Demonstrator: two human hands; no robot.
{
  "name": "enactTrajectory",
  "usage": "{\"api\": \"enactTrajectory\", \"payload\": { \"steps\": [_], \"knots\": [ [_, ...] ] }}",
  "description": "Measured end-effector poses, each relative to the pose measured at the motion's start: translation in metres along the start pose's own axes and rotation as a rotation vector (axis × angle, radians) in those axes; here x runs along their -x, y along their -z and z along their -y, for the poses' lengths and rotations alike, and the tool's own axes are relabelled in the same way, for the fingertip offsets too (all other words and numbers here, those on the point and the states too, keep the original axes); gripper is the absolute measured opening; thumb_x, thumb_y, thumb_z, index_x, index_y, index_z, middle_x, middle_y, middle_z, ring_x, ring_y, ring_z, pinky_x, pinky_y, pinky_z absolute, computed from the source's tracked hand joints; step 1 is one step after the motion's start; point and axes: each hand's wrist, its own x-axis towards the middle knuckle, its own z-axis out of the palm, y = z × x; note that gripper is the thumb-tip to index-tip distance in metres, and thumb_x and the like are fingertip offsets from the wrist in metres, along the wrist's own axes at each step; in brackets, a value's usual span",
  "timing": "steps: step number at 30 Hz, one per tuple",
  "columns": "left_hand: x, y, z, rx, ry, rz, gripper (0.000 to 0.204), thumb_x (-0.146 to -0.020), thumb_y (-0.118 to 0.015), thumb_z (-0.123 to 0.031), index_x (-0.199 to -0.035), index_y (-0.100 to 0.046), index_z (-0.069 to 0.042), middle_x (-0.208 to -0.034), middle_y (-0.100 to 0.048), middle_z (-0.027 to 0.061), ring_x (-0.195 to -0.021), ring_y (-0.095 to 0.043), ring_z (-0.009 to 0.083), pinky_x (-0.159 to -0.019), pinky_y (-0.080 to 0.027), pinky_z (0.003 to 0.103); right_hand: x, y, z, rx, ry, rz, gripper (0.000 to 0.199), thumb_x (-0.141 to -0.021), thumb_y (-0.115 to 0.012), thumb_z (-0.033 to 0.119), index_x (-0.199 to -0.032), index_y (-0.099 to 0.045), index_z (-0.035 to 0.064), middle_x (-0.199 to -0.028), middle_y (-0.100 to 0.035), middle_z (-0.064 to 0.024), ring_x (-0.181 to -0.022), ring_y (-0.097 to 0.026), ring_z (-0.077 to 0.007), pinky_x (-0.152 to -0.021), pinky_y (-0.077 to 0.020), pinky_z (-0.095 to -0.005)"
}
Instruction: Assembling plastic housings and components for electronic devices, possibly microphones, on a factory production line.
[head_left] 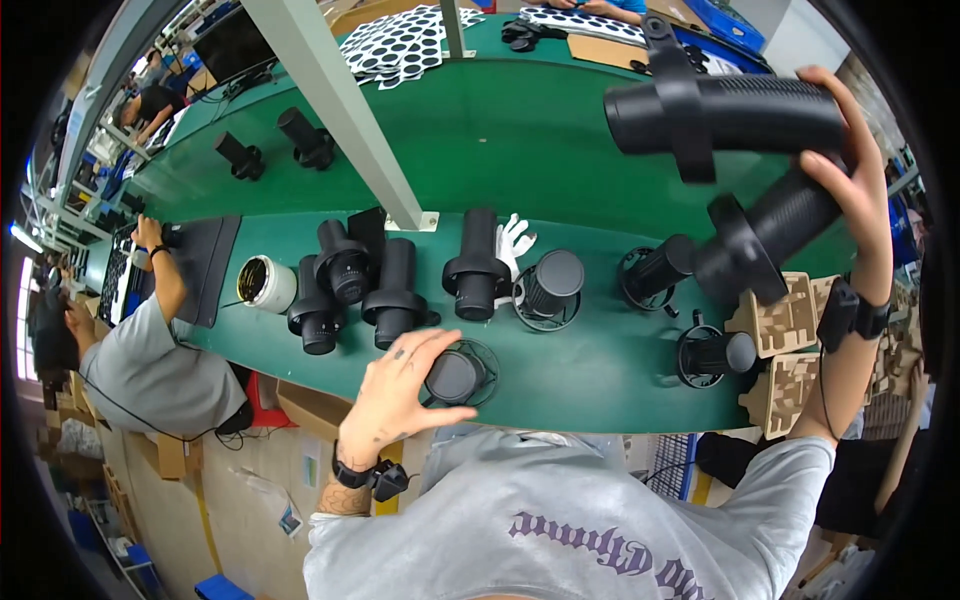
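My right hand (850, 170) is raised at the right and closed round two black cylinders fitted with ring mounts, microphone-like in shape. The upper cylinder (770, 112) lies nearly level; the lower cylinder (795, 212) slants down to the left. My left hand (400, 385) is open over the bench's near edge, thumb spread from the fingers. Beside it stands an upright black cylinder (455, 378) in a ring mount; whether the fingers touch it I cannot tell. More such cylinders stand on the green bench (590, 375), including one at centre (555, 283) and one at right (725, 353).
Several black cylinders (395, 290) cluster left of centre, near a white tub (267, 284). A white glove (513, 240) lies behind. Moulded pulp trays (785, 315) are at the right. A grey post (340, 110) rises from the bench. A co-worker (165, 340) sits at the left.
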Motion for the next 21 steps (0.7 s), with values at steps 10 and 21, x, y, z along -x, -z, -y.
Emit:
{"api": "enactTrajectory", "payload": {
  "steps": [10, 21],
  "knots": [
    [-0.155, -0.035, -0.035, -0.447, -0.661, 0.388, 0.052, -0.071, -0.075, -0.027, -0.117, -0.057, -0.012, -0.104, -0.056, 0.0189, -0.093, -0.06, 0.0361, -0.072, -0.052, 0.042, 0.062, 0.017, 0.053, -0.163, -0.033, -0.21, 0.104, -0.064, -0.077, 0.057, -0.136, -0.038, -0.0067, -0.137, -0.04, -0.0171, -0.123, -0.046, -0.0261, -0.102, -0.0364, -0.034],
    [-0.142, 0.091, -0.006, -0.115, -0.202, -0.276, 0.027, -0.077, -0.068, -0.023, -0.095, -0.059, -0.005, -0.086, -0.056, 0.0119, -0.083, -0.059, 0.0296, -0.074, -0.047, 0.038, 0.26, 0.037, 0.027, -0.047, -0.184, -0.659, 0.098, -0.07, -0.073, 0.053, -0.137, -0.031, -0.0055, -0.127, -0.046, -0.016, -0.113, -0.053, -0.0242, -0.098, -0.0418, -0.0354]
  ]
}}
